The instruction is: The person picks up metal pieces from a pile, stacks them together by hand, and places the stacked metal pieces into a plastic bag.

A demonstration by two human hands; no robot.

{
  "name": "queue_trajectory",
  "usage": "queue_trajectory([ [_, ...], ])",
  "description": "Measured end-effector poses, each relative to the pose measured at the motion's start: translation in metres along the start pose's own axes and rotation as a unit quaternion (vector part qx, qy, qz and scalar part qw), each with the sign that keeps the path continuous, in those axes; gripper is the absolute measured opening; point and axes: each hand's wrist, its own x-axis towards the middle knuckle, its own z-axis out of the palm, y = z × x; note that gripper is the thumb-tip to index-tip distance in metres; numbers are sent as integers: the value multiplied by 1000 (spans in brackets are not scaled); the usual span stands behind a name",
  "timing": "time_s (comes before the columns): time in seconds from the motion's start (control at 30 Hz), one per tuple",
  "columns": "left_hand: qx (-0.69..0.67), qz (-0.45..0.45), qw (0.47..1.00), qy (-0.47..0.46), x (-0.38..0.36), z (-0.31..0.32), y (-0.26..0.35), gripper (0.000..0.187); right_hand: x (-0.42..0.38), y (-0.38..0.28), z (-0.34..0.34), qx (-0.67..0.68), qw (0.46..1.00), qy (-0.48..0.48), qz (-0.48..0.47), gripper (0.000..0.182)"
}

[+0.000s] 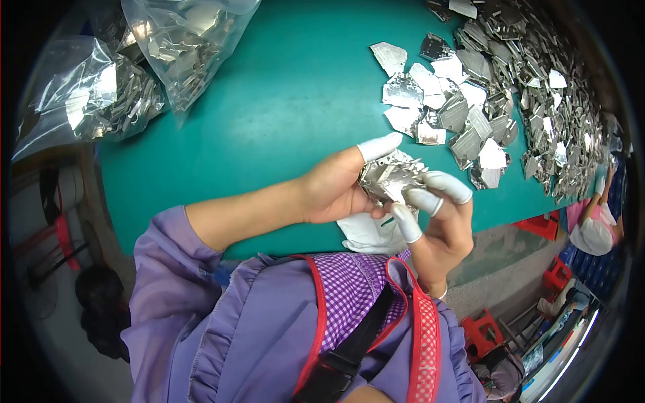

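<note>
- Spanning most of the view, the flat teal-green worktable (282,101) serves as the landmark for every position below.
- Covering the table's far right portion, a wide heap of loose silver stamped-metal plates (537,80) thins into single flat pieces (403,91) toward the table's middle.
- Lying at the table's far left corner, two clear plastic bags filled with small silver metal parts (134,60) rest side by side, their mouths open toward the table's middle.
- Filling the foreground below the table's near edge, a lilac long-sleeved smock with a purple checked, red-trimmed bib (349,295) belongs to the person wearing the camera.
- Reaching over the table's near edge from the lower left, the left hand (332,191) wears a white finger cot on its thumb; its fingers are closed round a small stack of thin silver metal plates (390,178), gripped firmly from below.
- Meeting it from the lower right, the right hand (440,225) wears white finger cots; its capped fingertips (443,185) pinch the stack's right edge.
- The stack is held in the air just above the table's near edge, well apart from the heap.
- Resting on the table's near edge directly under the hands, a crumpled white cloth (366,235) is partly hidden.
- Beyond the table's right end, another person in pink with a white cap (594,228) sits among red stools (541,225).
</note>
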Motion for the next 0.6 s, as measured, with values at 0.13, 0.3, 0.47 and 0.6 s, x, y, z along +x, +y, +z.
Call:
queue_trajectory([
  [0.13,102,52,987,112,0,10,-7,37,4,-3,0,-65,995,-65,-27,27],
  [0.3,63,36,992,100,1,9,-12,47,-1,0,8,-121,991,-29,-49,28],
  [0.47,-2,55,998,-15,5,7,-10,55,3,-9,5,-140,989,-11,-37,29],
  [0.6,-56,43,997,0,6,5,-7,59,12,4,-13,-174,982,-15,-71,28],
])
